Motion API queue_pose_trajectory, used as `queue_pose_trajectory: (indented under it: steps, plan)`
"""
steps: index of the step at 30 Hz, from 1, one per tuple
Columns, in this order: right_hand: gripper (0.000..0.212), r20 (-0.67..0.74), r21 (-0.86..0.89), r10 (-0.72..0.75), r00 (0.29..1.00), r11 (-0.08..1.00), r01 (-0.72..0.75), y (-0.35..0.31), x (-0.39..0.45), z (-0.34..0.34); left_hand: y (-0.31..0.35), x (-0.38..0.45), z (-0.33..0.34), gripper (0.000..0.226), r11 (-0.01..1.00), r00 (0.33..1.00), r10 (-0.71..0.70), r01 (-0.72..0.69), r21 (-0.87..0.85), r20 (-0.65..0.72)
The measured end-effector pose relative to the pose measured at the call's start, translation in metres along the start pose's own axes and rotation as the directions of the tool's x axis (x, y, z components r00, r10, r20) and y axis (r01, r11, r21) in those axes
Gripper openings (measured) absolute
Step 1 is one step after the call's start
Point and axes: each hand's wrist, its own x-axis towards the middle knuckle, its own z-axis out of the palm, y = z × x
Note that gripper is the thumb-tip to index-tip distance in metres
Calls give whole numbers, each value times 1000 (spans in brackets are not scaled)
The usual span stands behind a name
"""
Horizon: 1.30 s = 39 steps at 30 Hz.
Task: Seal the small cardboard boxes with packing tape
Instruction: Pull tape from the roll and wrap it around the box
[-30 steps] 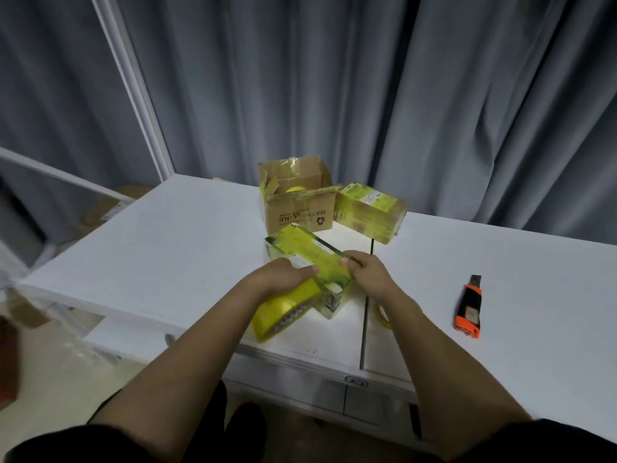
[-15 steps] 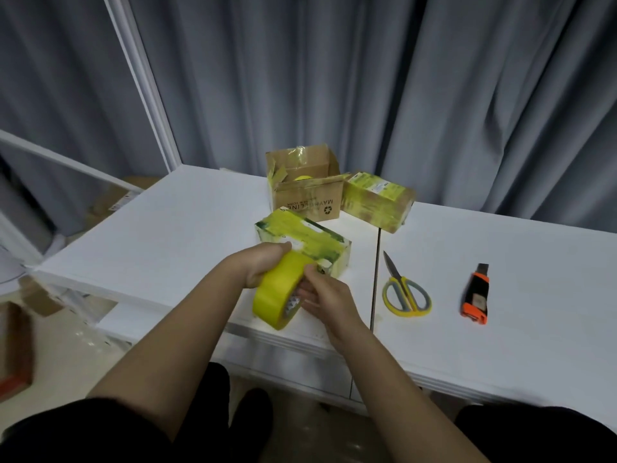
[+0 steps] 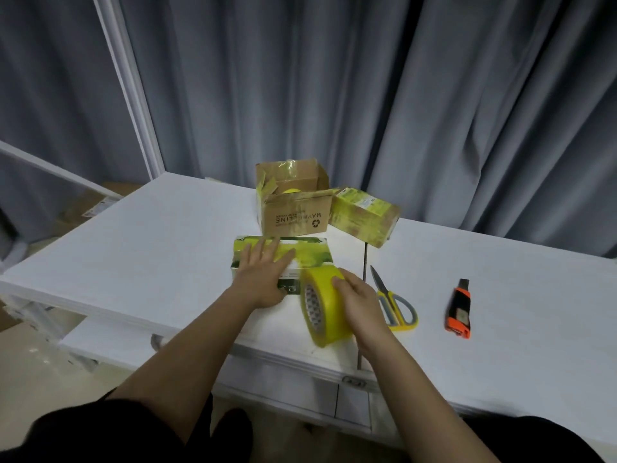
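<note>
The small box [image 3: 283, 259], wrapped in yellow tape, lies on the white surface [image 3: 150, 248] under your left hand [image 3: 263, 279], whose spread fingers press flat on its top. Your right hand [image 3: 359, 300] curls round the yellow tape roll [image 3: 325, 307], standing on edge just beside the box. Behind stand an open carton [image 3: 293, 205] printed "MAYBELLINE" and a taped box [image 3: 364, 215]. Scissors [image 3: 394, 304] and an orange utility knife [image 3: 460, 310] lie to the right.

3 boxes [image 3: 282, 253] [image 3: 293, 208] [image 3: 364, 213], 1 tape roll [image 3: 325, 305], 1 scissors [image 3: 395, 304], 1 knife [image 3: 460, 310] at 3 o'clock, 2 hands [image 3: 262, 279] [image 3: 362, 299].
</note>
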Motion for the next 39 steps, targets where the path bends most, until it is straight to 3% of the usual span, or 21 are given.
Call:
queue_pose_trajectory:
  steps: [5,8,10,15,19,22,25,26,29,32,34,39]
  plan:
    - [16,-93,-144,-241,966,963,227,19,-9,-7,-1,9,13,55,992,992,8,8,126,-125]
    - [44,13,-280,-312,950,911,303,34,-24,3,4,9,12,55,980,990,12,16,199,-141]
    - [60,0,-277,-334,943,906,321,40,-29,7,8,7,12,55,973,991,3,27,228,-132]
    - [51,-60,-284,-432,900,872,399,21,-30,-3,15,-2,5,53,969,992,13,18,245,-127]
    - [44,-261,-329,-457,850,870,367,-29,-14,-19,18,-3,-10,43,998,991,33,-24,65,-129]
    - [45,-204,-537,-429,880,801,267,-63,10,-23,20,-4,-18,35,998,996,23,-27,-50,-84]
    - [38,-132,-612,-494,859,723,321,-78,33,-15,22,-5,-20,29,985,985,-42,13,-172,-166]
    - [36,-98,-613,-507,856,709,350,-78,38,-11,22,-5,-20,30,985,973,-68,31,-170,-218]
    - [46,39,-595,-456,889,704,387,-72,52,-1,22,-3,-11,45,994,941,-82,103,47,-328]
    - [73,141,-573,-409,901,709,412,-55,60,4,17,-5,6,103,990,960,-141,142,-12,-243]
    - [77,146,-532,-443,884,719,448,-47,62,7,13,-5,15,125,989,965,-143,145,-7,-221]
    - [70,177,-513,-444,879,720,467,-57,62,2,13,1,24,103,981,946,-137,171,94,-295]
